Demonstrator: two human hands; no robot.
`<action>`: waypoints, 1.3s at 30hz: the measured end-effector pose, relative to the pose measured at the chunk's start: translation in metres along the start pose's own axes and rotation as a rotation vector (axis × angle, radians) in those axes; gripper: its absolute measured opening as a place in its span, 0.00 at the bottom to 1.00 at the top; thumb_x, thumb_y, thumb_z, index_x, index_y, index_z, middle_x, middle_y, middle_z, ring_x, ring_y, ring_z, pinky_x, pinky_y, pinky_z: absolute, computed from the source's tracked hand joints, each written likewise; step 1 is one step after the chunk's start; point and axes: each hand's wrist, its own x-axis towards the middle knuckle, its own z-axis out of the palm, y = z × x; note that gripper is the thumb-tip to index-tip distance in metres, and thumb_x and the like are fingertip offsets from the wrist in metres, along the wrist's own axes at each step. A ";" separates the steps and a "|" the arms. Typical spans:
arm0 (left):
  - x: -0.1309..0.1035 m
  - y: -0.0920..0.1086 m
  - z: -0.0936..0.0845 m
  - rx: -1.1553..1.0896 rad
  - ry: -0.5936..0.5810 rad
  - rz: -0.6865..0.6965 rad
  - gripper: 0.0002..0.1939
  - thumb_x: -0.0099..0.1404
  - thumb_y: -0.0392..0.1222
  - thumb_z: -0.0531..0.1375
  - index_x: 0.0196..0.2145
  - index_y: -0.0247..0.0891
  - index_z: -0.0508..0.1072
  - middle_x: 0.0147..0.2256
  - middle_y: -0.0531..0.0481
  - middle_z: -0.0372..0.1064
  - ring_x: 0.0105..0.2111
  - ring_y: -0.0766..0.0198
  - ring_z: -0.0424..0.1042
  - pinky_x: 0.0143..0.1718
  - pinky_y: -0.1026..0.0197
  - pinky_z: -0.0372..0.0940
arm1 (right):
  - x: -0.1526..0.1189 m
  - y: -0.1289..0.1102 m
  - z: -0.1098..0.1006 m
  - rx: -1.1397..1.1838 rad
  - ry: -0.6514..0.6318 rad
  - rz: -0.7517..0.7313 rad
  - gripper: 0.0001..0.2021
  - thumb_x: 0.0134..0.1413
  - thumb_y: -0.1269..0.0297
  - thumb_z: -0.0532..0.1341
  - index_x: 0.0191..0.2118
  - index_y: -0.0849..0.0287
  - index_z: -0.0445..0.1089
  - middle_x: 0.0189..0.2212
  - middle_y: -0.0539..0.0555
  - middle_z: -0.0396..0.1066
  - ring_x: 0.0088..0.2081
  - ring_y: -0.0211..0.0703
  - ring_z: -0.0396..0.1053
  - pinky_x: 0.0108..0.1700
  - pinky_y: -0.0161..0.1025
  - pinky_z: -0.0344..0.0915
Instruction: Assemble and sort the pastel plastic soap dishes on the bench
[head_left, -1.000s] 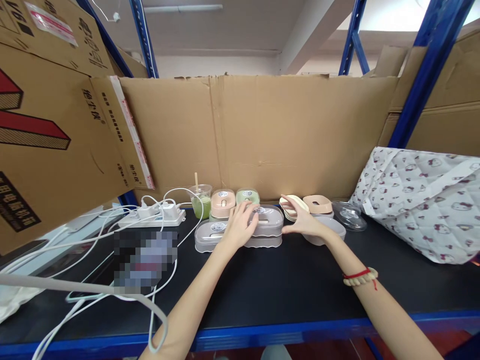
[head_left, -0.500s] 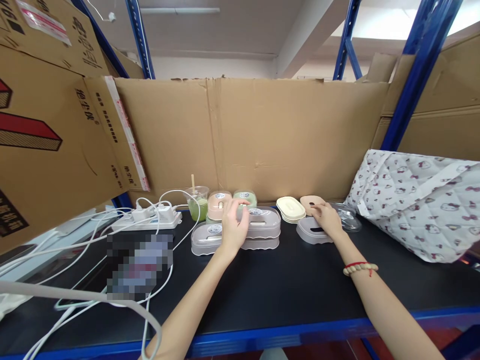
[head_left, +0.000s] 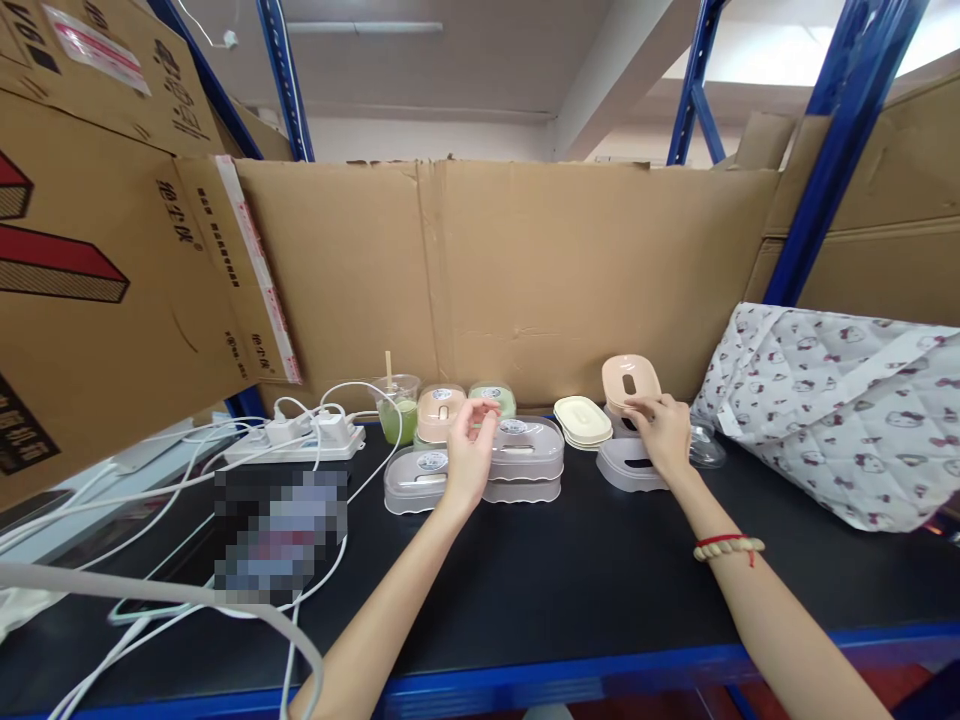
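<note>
My right hand (head_left: 661, 430) pinches the lower edge of a peach lid with an oval slot (head_left: 630, 378), which is tilted up on its edge. Below that hand lies a grey slotted lid (head_left: 628, 470) on the table. My left hand (head_left: 472, 440) hovers in front of two stacked grey boxes with clear covers (head_left: 529, 450); its fingers are curled, apart from the thumb, with nothing visible in them. Left of it is another grey box with a clear cover (head_left: 412, 485). A peach box (head_left: 437, 415) and a green box (head_left: 496, 398) stand behind, partly hidden. Cream lids (head_left: 581, 418) are stacked nearby.
Clear covers (head_left: 705, 445) lie beside a quilted patterned bag (head_left: 840, 420) on the right. On the left are a cup with green drink (head_left: 397, 420), a power strip (head_left: 300, 445), loose white cables and a blurred-out device (head_left: 281, 540). A cardboard sheet (head_left: 525, 280) walls the back.
My right hand has lifted the peach lid from lying low to standing tilted. The left hand has stayed nearly in place, its fingers slightly shifted.
</note>
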 end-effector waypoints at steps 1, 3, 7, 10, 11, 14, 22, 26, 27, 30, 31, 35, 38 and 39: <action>0.000 0.001 0.001 -0.065 -0.020 -0.030 0.07 0.59 0.42 0.53 0.33 0.37 0.65 0.31 0.49 0.67 0.31 0.63 0.70 0.30 0.63 0.66 | 0.000 -0.009 -0.002 0.081 0.038 -0.039 0.09 0.51 0.62 0.58 0.29 0.55 0.75 0.31 0.60 0.69 0.37 0.57 0.64 0.45 0.57 0.61; -0.001 0.005 0.003 -0.198 -0.057 -0.112 0.12 0.58 0.46 0.57 0.37 0.36 0.65 0.31 0.49 0.68 0.30 0.64 0.71 0.29 0.63 0.67 | -0.001 -0.030 -0.005 0.248 0.062 -0.144 0.10 0.53 0.58 0.57 0.29 0.52 0.75 0.32 0.57 0.69 0.39 0.56 0.64 0.48 0.57 0.61; -0.002 0.012 0.006 -0.389 -0.072 -0.334 0.22 0.56 0.45 0.62 0.46 0.35 0.63 0.34 0.47 0.71 0.33 0.63 0.73 0.36 0.61 0.69 | -0.011 -0.076 -0.007 0.505 0.066 -0.334 0.10 0.55 0.54 0.59 0.28 0.49 0.74 0.32 0.54 0.69 0.40 0.52 0.65 0.50 0.55 0.61; -0.002 0.015 0.006 -0.514 -0.056 -0.415 0.23 0.55 0.43 0.63 0.47 0.35 0.63 0.38 0.44 0.72 0.38 0.61 0.73 0.42 0.59 0.68 | -0.024 -0.102 -0.004 0.650 -0.074 -0.417 0.07 0.52 0.54 0.62 0.34 0.49 0.73 0.32 0.52 0.70 0.40 0.50 0.67 0.48 0.52 0.64; -0.001 0.015 0.006 -0.547 -0.037 -0.418 0.22 0.55 0.42 0.64 0.45 0.34 0.65 0.39 0.43 0.72 0.40 0.60 0.72 0.44 0.59 0.67 | -0.028 -0.107 -0.002 0.695 -0.167 -0.419 0.10 0.51 0.54 0.63 0.39 0.50 0.71 0.33 0.52 0.71 0.39 0.49 0.68 0.46 0.50 0.65; 0.002 0.016 0.004 -0.613 0.088 -0.424 0.16 0.52 0.35 0.64 0.40 0.34 0.69 0.43 0.45 0.71 0.45 0.59 0.70 0.45 0.61 0.67 | -0.031 -0.107 0.005 0.789 -0.335 -0.316 0.19 0.53 0.53 0.61 0.50 0.52 0.64 0.38 0.54 0.70 0.40 0.46 0.69 0.42 0.45 0.68; 0.002 0.028 -0.001 -0.710 0.292 -0.511 0.10 0.63 0.40 0.53 0.38 0.33 0.71 0.31 0.48 0.73 0.30 0.62 0.74 0.35 0.62 0.69 | -0.021 -0.052 0.018 -0.139 -0.399 -0.078 0.15 0.49 0.68 0.57 0.45 0.59 0.69 0.47 0.62 0.67 0.49 0.55 0.64 0.48 0.49 0.60; 0.000 0.032 0.000 -0.798 0.250 -0.568 0.14 0.66 0.42 0.49 0.42 0.33 0.71 0.37 0.45 0.73 0.40 0.59 0.73 0.41 0.61 0.68 | -0.027 -0.047 0.022 -0.355 -0.491 -0.032 0.12 0.48 0.70 0.60 0.41 0.58 0.71 0.42 0.60 0.69 0.46 0.54 0.66 0.47 0.46 0.59; 0.000 0.033 0.000 -0.807 0.220 -0.593 0.16 0.67 0.44 0.49 0.43 0.32 0.71 0.38 0.44 0.73 0.42 0.57 0.72 0.42 0.60 0.68 | -0.028 -0.049 0.023 -0.355 -0.492 -0.028 0.10 0.48 0.69 0.60 0.39 0.58 0.71 0.41 0.60 0.69 0.44 0.53 0.67 0.46 0.45 0.59; -0.001 0.034 -0.001 -0.814 0.157 -0.624 0.19 0.66 0.46 0.50 0.46 0.31 0.69 0.39 0.41 0.73 0.43 0.54 0.72 0.42 0.58 0.68 | -0.028 -0.056 0.021 -0.398 -0.510 0.012 0.06 0.48 0.67 0.62 0.35 0.61 0.71 0.40 0.61 0.68 0.41 0.52 0.68 0.45 0.45 0.59; -0.001 0.034 -0.001 -0.813 0.155 -0.622 0.19 0.65 0.46 0.51 0.47 0.31 0.69 0.38 0.42 0.73 0.43 0.54 0.72 0.41 0.57 0.69 | -0.027 -0.059 0.020 -0.418 -0.516 0.030 0.06 0.48 0.66 0.62 0.34 0.61 0.71 0.41 0.62 0.68 0.41 0.52 0.68 0.45 0.45 0.59; -0.003 0.034 0.001 -0.811 0.170 -0.627 0.17 0.65 0.44 0.52 0.47 0.32 0.70 0.39 0.43 0.73 0.41 0.56 0.73 0.41 0.60 0.68 | -0.025 -0.060 0.019 -0.425 -0.525 0.042 0.06 0.46 0.66 0.64 0.31 0.61 0.68 0.40 0.61 0.68 0.41 0.52 0.68 0.45 0.44 0.59; -0.003 0.032 0.003 -0.785 0.226 -0.610 0.15 0.65 0.41 0.53 0.45 0.32 0.71 0.38 0.44 0.74 0.39 0.59 0.73 0.44 0.62 0.67 | -0.024 -0.052 0.022 -0.328 -0.482 0.011 0.07 0.42 0.69 0.65 0.27 0.59 0.66 0.36 0.57 0.69 0.39 0.51 0.68 0.42 0.44 0.59; -0.003 0.032 0.004 -0.773 0.235 -0.600 0.14 0.65 0.40 0.53 0.45 0.32 0.72 0.37 0.45 0.74 0.39 0.59 0.74 0.44 0.62 0.67 | -0.024 -0.049 0.024 -0.272 -0.438 0.008 0.07 0.41 0.68 0.65 0.26 0.59 0.65 0.36 0.56 0.68 0.38 0.50 0.68 0.41 0.44 0.60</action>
